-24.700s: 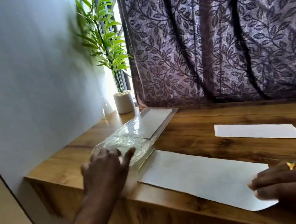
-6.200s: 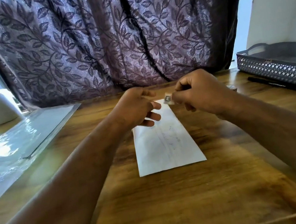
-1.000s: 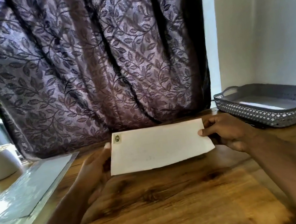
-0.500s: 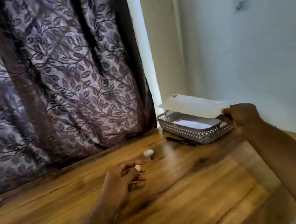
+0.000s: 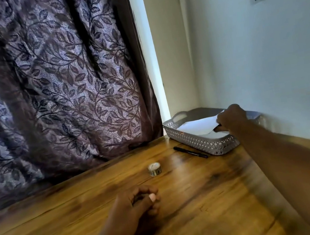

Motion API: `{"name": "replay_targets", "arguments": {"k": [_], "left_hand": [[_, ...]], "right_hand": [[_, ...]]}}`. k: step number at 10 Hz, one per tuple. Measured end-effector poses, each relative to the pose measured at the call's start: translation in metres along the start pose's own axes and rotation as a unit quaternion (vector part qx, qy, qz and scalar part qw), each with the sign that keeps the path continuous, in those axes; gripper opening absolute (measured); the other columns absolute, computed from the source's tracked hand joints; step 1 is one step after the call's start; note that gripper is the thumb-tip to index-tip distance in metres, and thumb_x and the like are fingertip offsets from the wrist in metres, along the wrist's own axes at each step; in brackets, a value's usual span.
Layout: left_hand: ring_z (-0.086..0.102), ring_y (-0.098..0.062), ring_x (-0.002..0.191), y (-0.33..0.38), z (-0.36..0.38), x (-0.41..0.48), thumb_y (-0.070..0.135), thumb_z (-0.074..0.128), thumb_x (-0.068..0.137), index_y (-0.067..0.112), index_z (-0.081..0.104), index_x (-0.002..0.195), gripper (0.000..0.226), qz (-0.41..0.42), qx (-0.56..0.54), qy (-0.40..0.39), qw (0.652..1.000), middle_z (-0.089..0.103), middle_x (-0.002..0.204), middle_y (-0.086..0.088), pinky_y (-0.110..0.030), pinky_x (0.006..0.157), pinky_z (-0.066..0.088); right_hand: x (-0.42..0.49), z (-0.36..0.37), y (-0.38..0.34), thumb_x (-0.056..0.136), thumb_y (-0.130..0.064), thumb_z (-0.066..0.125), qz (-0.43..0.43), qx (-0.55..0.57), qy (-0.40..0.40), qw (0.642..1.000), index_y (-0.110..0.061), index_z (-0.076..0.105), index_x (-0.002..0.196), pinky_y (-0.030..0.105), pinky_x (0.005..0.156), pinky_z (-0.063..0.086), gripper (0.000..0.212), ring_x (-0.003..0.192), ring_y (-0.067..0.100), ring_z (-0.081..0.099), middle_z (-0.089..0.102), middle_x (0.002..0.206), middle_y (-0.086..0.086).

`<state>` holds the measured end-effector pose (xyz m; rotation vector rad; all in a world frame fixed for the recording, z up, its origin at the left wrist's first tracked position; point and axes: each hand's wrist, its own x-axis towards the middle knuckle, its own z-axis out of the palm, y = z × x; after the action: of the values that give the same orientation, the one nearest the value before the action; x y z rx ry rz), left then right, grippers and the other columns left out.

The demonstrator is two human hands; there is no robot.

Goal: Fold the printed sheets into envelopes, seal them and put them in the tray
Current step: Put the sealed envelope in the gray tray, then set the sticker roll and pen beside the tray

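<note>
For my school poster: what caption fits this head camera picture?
Right hand holds a white envelope over the grey tray.

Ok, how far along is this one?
Done: a white piece already lies in the tray. In hand: the right hand grips an envelope low over the tray, not yet released. Left: letting go; whether more sheets wait is out of view. The left hand rests idle on the table.
</note>
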<state>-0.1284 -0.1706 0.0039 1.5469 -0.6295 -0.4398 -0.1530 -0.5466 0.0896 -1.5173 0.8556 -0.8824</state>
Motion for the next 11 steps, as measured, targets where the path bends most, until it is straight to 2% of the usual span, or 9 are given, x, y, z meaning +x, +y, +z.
{"name": "replay_targets", "arguments": {"k": [1,2,4,6,7,8,9,10,11], "left_hand": [[0.061,-0.026,0.067,0.0,-0.002,0.001,0.008,0.07,0.092,0.012,0.076,0.096,0.008,0.005,0.05,0.006,0.999,0.073,0.084,-0.017,-0.03,0.057,0.051],[0.066,-0.02,0.065,0.001,-0.001,0.002,0.004,0.071,0.091,0.01,0.076,0.093,0.008,0.029,0.086,0.037,0.995,0.076,0.096,-0.005,-0.024,0.058,0.053],[0.048,-0.024,0.062,0.0,-0.002,0.005,0.014,0.069,0.095,0.022,0.066,0.108,0.015,0.04,0.128,0.07,0.988,0.074,0.073,-0.016,-0.032,0.062,0.036],[0.051,-0.022,0.057,0.001,-0.002,0.006,0.018,0.07,0.094,0.028,0.061,0.115,0.025,0.039,0.129,0.089,0.987,0.074,0.078,-0.019,-0.033,0.059,0.039],[0.07,-0.035,0.071,0.001,-0.004,0.01,0.018,0.071,0.093,0.03,0.059,0.12,0.032,0.021,0.106,0.097,0.989,0.075,0.085,-0.022,-0.056,0.074,0.055],[0.068,-0.03,0.068,0.004,-0.005,0.02,0.015,0.073,0.091,0.027,0.058,0.124,0.038,0.026,0.09,0.095,0.991,0.075,0.088,-0.022,-0.055,0.075,0.056],[0.066,-0.019,0.064,0.004,-0.005,0.033,0.017,0.078,0.088,0.027,0.06,0.123,0.041,0.03,0.098,0.129,0.986,0.075,0.097,-0.013,-0.053,0.076,0.06],[0.067,-0.007,0.058,-0.002,-0.004,0.048,0.03,0.079,0.086,0.027,0.058,0.127,0.045,0.035,0.158,0.172,0.972,0.071,0.099,0.003,-0.033,0.061,0.06],[0.07,-0.01,0.091,-0.008,0.001,0.072,0.05,0.076,0.083,0.025,0.056,0.132,0.059,0.052,0.233,0.213,0.947,0.067,0.118,0.004,-0.029,0.074,0.057]], "right_hand": [[-0.002,0.001,0.001,0.087,-0.003,0.07,-0.079,-0.273,-0.003,0.959,0.006,0.063,0.108,0.03,0.072,0.053,0.024,0.107,0.033,0.069,0.069,0.117,0.023],[0.004,0.009,0.001,0.093,-0.01,0.063,-0.097,-0.347,-0.024,0.933,0.002,0.065,0.119,0.033,0.081,0.051,0.028,0.117,0.031,0.065,0.067,0.126,0.017],[0.002,0.016,0.0,0.099,-0.01,0.051,-0.185,-0.542,-0.047,0.818,-0.003,0.062,0.129,0.039,0.094,0.054,0.033,0.122,0.033,0.061,0.063,0.134,0.017],[-0.017,0.015,-0.005,0.093,-0.007,0.053,-0.248,-0.466,0.001,0.849,0.001,0.067,0.112,0.037,0.078,0.053,0.025,0.101,0.038,0.067,0.069,0.111,0.022],[-0.052,0.033,-0.002,0.095,-0.012,0.056,-0.324,-0.356,-0.02,0.876,-0.004,0.071,0.096,0.023,0.06,0.041,0.017,0.072,0.02,0.062,0.072,0.093,0.016],[-0.084,0.06,0.023,0.094,-0.012,0.058,-0.379,-0.302,-0.107,0.868,-0.006,0.072,0.091,0.028,0.067,0.045,0.016,0.079,0.026,0.064,0.072,0.089,0.014],[-0.091,0.076,0.046,0.09,-0.012,0.061,-0.377,-0.407,-0.147,0.819,-0.009,0.068,0.111,0.035,0.082,0.051,0.022,0.101,0.033,0.066,0.07,0.11,0.016],[-0.084,0.079,0.057,0.092,-0.013,0.058,-0.35,-0.5,-0.158,0.776,-0.007,0.059,0.126,0.04,0.09,0.054,0.035,0.113,0.035,0.063,0.064,0.125,0.018],[-0.082,0.085,0.065,0.095,-0.013,0.051,-0.351,-0.546,-0.153,0.745,-0.008,0.059,0.129,0.042,0.087,0.055,0.035,0.111,0.034,0.066,0.067,0.124,0.017]]}}
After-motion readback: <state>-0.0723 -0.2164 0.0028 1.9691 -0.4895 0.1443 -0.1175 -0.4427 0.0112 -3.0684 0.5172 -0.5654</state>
